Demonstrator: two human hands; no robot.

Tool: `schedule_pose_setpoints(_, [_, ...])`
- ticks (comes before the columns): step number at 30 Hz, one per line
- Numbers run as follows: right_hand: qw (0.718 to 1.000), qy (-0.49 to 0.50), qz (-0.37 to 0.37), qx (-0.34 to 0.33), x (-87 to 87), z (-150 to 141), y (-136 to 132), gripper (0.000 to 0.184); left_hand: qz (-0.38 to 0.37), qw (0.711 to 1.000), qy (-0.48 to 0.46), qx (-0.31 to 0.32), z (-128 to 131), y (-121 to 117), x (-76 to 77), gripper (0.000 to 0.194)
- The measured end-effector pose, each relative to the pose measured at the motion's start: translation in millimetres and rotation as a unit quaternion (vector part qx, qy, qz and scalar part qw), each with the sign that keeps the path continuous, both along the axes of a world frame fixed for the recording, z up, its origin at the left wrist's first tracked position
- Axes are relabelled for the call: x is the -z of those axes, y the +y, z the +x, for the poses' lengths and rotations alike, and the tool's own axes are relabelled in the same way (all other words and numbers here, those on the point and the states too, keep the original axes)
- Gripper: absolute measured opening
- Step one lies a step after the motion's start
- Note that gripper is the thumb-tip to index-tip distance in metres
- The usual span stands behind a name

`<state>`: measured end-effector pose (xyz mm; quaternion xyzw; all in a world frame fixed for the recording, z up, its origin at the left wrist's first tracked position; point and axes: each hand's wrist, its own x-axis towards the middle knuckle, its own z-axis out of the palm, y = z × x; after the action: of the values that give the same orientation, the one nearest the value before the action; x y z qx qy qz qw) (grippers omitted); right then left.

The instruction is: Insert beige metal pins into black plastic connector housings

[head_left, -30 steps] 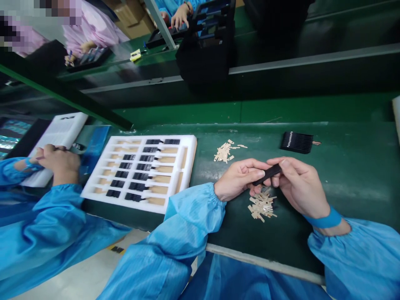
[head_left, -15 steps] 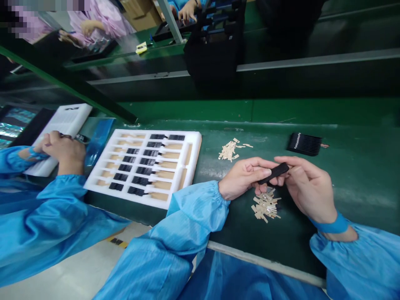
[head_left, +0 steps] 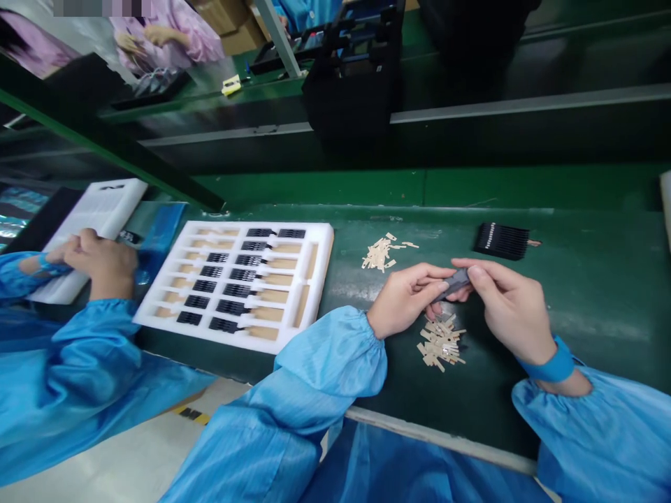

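My left hand (head_left: 406, 299) and my right hand (head_left: 506, 307) meet above the green bench, both pinching one small flat black part (head_left: 453, 283) between fingertips. The part looks greyer and tilted toward me. Right under the hands lies a heap of small tan strips (head_left: 439, 343). A second, looser heap of tan strips (head_left: 381, 252) lies farther back. A stack of black parts (head_left: 501, 240) rests beyond my right hand.
A white foam tray (head_left: 314, 269) holding rows of black parts on tan strips sits to my left. A co-worker's hand (head_left: 102, 265) in a blue sleeve rests on another white foam tray (head_left: 105, 206). Black racks (head_left: 351, 77) stand behind the conveyor.
The black part has turned in my fingers and my hands have drawn slightly closer together. The co-worker's hand shifted a little on the left tray.
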<state>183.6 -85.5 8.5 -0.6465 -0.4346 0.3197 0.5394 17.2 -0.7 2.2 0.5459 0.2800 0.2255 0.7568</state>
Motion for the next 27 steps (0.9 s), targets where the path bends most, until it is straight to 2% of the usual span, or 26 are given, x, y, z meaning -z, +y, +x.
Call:
schedule_pose_setpoints(3, [0.998,0.037,0.009,0.06,6.5,7,5,0.039,0.006,0.997,0.075,-0.025,2,9,1.5,0.036])
schedule_pose_setpoints(5, [0.993,0.023,0.017,0.117,10.0,15,7,0.037,0.021,0.989,0.142,-0.043,9,20,0.6,0.029])
schedule_pose_setpoints(7, [0.985,-0.063,0.012,0.158,11.6,25,9,0.031,0.036,0.985,0.162,-0.055,22,35,-0.6,0.023])
schedule_pose_setpoints(9, [0.964,-0.204,0.01,0.17,12.4,36,9,0.025,0.045,0.99,0.11,-0.079,38,51,-0.3,0.025])
schedule_pose_setpoints(11, [0.93,-0.332,0.013,0.157,14.2,46,10,0.022,0.058,0.992,0.042,-0.101,52,64,3.2,0.036])
schedule_pose_setpoints(14, [0.9,-0.415,0.01,0.135,20.4,56,10,0.019,0.116,0.989,0.017,-0.093,59,71,15.1,0.057])
schedule_pose_setpoints(16, [0.888,-0.442,0.0,0.127,25.3,61,10,0.016,0.18,0.979,0.042,-0.082,53,66,24.1,0.06])
schedule_pose_setpoints(18, [0.878,-0.464,-0.008,0.116,28.8,65,10,0.013,0.278,0.952,0.09,-0.087,47,60,30.1,0.052])
schedule_pose_setpoints(20, [0.869,-0.484,-0.009,0.101,29.9,68,9,0.012,0.39,0.906,0.145,-0.082,46,58,31.7,0.041])
schedule_pose_setpoints(22, [0.86,-0.503,-0.006,0.088,28.9,71,8,0.014,0.479,0.855,0.191,-0.049,54,62,30.2,0.038])
schedule_pose_setpoints(24, [0.85,-0.521,0.0,0.076,26.4,74,6,0.016,0.53,0.815,0.235,-0.012,68,71,27.5,0.042])
schedule_pose_setpoints(27, [0.841,-0.538,0.007,0.062,22.2,76,5,0.019,0.56,0.771,0.303,-0.004,83,80,24.6,0.055])
